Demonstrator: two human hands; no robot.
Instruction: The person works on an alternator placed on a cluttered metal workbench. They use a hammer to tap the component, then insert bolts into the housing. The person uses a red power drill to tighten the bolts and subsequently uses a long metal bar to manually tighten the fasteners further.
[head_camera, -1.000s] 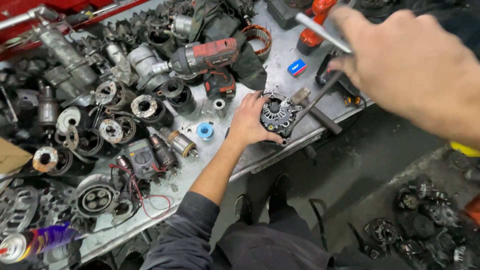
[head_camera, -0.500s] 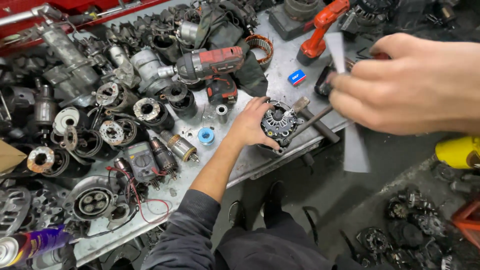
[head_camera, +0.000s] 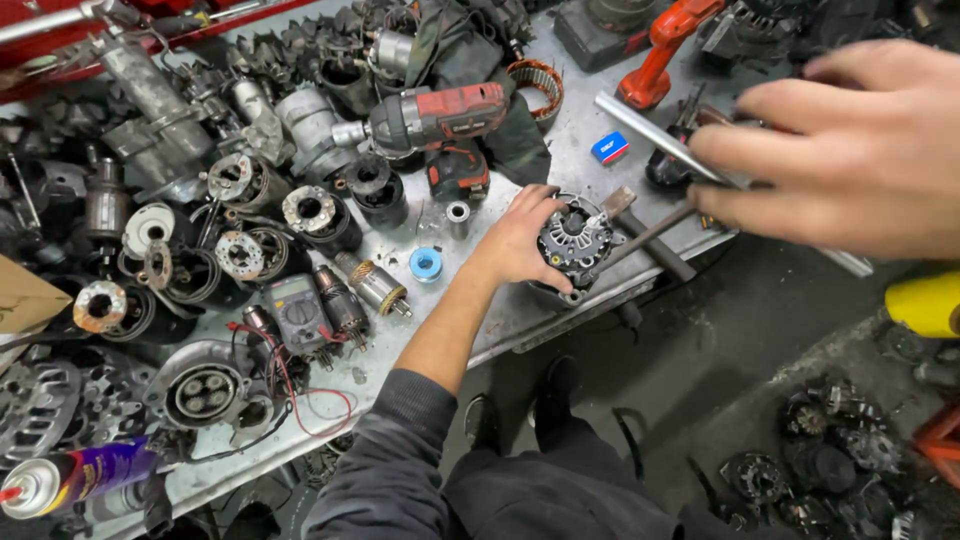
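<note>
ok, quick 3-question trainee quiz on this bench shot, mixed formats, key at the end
1. True or false: the left hand rests on the alternator at the front edge of the metal bench.
2. What does the right hand hold? A) a blue spray can B) a silver metal rod C) a multimeter
3. Name the red and black power tool lying behind the left hand.

Key
1. True: the palm and fingers lie on the part's left side.
2. B: the fingers pinch the rod at its near end; a hammer lies across the alternator below it.
3. A cordless drill.
</note>
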